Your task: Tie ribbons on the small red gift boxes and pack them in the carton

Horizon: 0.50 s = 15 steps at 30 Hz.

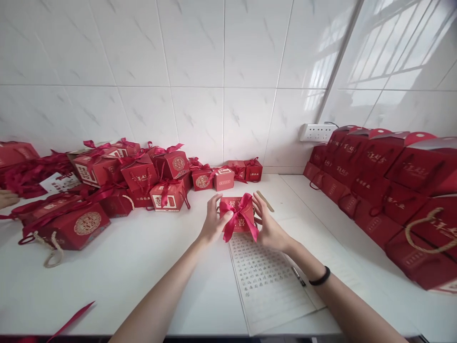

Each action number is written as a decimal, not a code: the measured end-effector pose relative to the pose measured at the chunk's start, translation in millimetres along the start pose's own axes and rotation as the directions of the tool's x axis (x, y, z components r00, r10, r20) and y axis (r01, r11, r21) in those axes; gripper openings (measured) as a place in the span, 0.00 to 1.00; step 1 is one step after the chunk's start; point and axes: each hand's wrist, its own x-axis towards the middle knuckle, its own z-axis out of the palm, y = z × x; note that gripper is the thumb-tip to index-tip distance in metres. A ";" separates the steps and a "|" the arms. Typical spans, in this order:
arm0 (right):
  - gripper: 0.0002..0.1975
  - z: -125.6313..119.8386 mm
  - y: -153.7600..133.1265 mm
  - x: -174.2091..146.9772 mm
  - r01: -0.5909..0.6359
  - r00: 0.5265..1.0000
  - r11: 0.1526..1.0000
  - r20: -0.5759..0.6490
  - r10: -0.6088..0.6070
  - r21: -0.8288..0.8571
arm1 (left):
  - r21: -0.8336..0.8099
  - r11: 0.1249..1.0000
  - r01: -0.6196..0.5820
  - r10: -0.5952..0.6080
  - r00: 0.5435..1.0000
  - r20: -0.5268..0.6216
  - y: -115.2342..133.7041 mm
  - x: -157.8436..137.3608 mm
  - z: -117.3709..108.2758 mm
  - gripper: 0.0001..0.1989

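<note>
A small red gift box (229,202) with a crimson ribbon bow (241,215) tied on top is between my two hands, just above or on the far end of a handwritten sheet (262,271). My left hand (213,220) grips its left side, with the thumb lying on the top near the bow. On the right side, my right hand (268,227) holds the box with its fingers curved along the edge. A black band (320,276) circles my right wrist. The undersides of the box and some fingertips are hidden.
Ribboned red boxes (139,174) are heaped at left, beside loose ribbons (35,174) and another person's hand (9,198). Stacked red boxes (378,171) line the right. A pen (298,276), a flat tan strip (264,201), a cut ribbon (73,320) and a power strip (316,132) also show.
</note>
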 end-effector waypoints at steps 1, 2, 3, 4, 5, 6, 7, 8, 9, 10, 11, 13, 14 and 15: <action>0.53 -1.3 -0.7 -0.6 -0.002 1.000 1.000 0.008 0.002 -0.001 | -0.003 1.000 0.018 -0.018 0.999 0.032 1.1 -0.5 1.5 0.31; 0.53 -3.0 -1.7 -0.8 -0.004 1.000 1.000 0.019 0.004 0.002 | -0.007 0.999 0.041 -0.041 0.997 0.064 2.2 -1.0 2.8 0.32; 0.53 -4.7 -2.8 -0.9 -0.008 0.999 1.000 0.033 0.007 0.009 | -0.016 0.998 0.066 -0.064 0.993 0.095 3.4 -1.4 3.8 0.33; 0.53 -6.4 -4.0 -0.9 -0.014 0.999 1.000 0.047 0.012 0.022 | -0.029 0.996 0.086 -0.082 0.990 0.118 4.6 -1.7 4.3 0.33; 0.53 -8.1 -5.3 -1.1 -0.024 0.998 0.999 0.058 0.021 0.047 | -0.045 0.993 0.108 -0.101 0.985 0.140 5.9 -1.9 4.5 0.33; 0.51 -9.8 -6.5 -1.3 -0.040 0.997 0.995 0.067 0.034 0.088 | -0.066 0.989 0.130 -0.118 0.980 0.161 7.1 -2.2 4.4 0.33; 0.48 -11.3 -7.5 -1.7 -0.059 0.996 0.988 0.071 0.049 0.144 | -0.089 0.985 0.148 -0.130 0.975 0.182 8.3 -2.4 4.1 0.33; 0.45 -12.7 -8.3 -2.1 -0.077 0.996 0.975 0.067 0.065 0.208 | -0.108 0.981 0.160 -0.136 0.970 0.201 9.3 -2.5 3.7 0.32; 0.41 -13.8 -8.9 -2.5 -0.092 0.995 0.959 0.053 0.081 0.269 | -0.120 0.979 0.163 -0.135 0.967 0.215 10.1 -2.7 3.3 0.31; 0.38 -14.5 -9.3 -2.8 -0.105 0.995 0.942 0.034 0.099 0.320 | -0.126 0.979 0.161 -0.130 0.965 0.226 10.7 -2.9 2.9 0.30; 0.35 -14.8 -9.7 -2.9 -0.118 0.993 0.928 0.013 0.121 0.354 | -0.130 0.979 0.156 -0.123 0.964 0.236 11.1 -3.1 2.5 0.30; 0.31 -13.3 -11.1 -2.7 -0.155 0.983 0.914 -0.036 0.182 0.376 | -0.136 0.979 0.150 -0.111 0.960 0.256 11.5 -3.6 2.0 0.30; 0.31 -11.6 -12.1 -2.3 -0.174 0.976 0.914 -0.059 0.210 0.366 | -0.138 0.979 0.149 -0.108 0.959 0.263 11.8 -3.9 1.8 0.30; 0.31 -9.4 -13.3 -1.7 -0.188 0.971 0.919 -0.074 0.227 0.347 | -0.138 0.979 0.149 -0.108 0.957 0.269 12.1 -4.2 1.8 0.31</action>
